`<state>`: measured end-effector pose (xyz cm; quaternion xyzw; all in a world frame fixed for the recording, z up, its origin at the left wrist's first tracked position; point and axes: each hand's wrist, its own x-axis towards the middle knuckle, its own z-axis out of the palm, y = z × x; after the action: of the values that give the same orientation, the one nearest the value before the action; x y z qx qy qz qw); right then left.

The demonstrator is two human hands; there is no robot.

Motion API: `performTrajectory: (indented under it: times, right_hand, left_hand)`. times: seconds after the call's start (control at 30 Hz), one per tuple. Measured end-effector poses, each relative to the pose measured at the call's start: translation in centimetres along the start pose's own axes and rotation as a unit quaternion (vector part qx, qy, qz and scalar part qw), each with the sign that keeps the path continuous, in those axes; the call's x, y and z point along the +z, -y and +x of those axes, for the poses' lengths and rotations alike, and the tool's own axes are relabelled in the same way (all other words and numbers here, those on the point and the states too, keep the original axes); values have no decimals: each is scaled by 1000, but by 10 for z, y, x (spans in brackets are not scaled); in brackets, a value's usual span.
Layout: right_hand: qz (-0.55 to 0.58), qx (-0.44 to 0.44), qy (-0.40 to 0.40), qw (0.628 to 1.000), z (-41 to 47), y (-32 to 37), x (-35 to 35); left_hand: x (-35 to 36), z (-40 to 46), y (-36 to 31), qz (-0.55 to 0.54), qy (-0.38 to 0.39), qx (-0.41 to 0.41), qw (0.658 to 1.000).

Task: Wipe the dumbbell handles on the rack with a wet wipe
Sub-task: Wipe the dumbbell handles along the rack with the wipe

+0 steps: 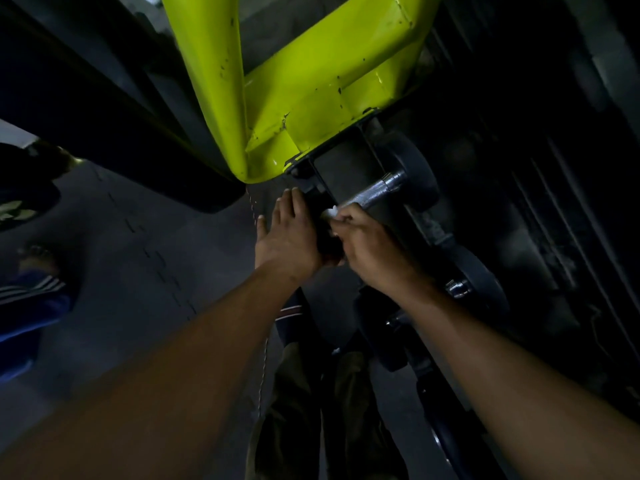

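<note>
Nearest to us our two bare forearms reached forward over our own legs and the dark floor [138, 258]. Our left hand [289, 237] lay with straight fingers pressed flat against the near black head [325, 237] of a dumbbell, at the near edge of the rack [426, 226]. Just beside it, our right hand [367, 244] had its fingers curled round the wet wipe [329, 213], a small white wad pinched against the near end of the knurled steel handle [372, 194]. The rest of that handle showed bare and bright, running on to the far black head [412, 174] of the same dumbbell, which lay across the rack's dark rail.

Another dumbbell [474, 282] sat on the rack under our right wrist, its chrome collar just visible; the rest was too dark to tell.

Beyond our hands rose the lime-green frame [311, 81], its paint chipped in spots, bolted to the black rack end. At the far left edge of the floor stood someone's striped shoe [17, 211] and a blue trouser leg [27, 306].
</note>
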<state>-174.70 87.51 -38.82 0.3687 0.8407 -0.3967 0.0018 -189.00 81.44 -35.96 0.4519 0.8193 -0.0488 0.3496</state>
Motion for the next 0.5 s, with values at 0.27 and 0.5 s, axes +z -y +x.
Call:
performTrajectory:
  times: [0.27,0.5]
  right_hand:
    - [258,260,-117,923,-1,-4,27]
    - [599,405,-179,667,16,8,35]
  left_hand:
    - [-2,-1,-1,0,-1,0,1000]
    - [-4,-2,-1,1,2,4,1000]
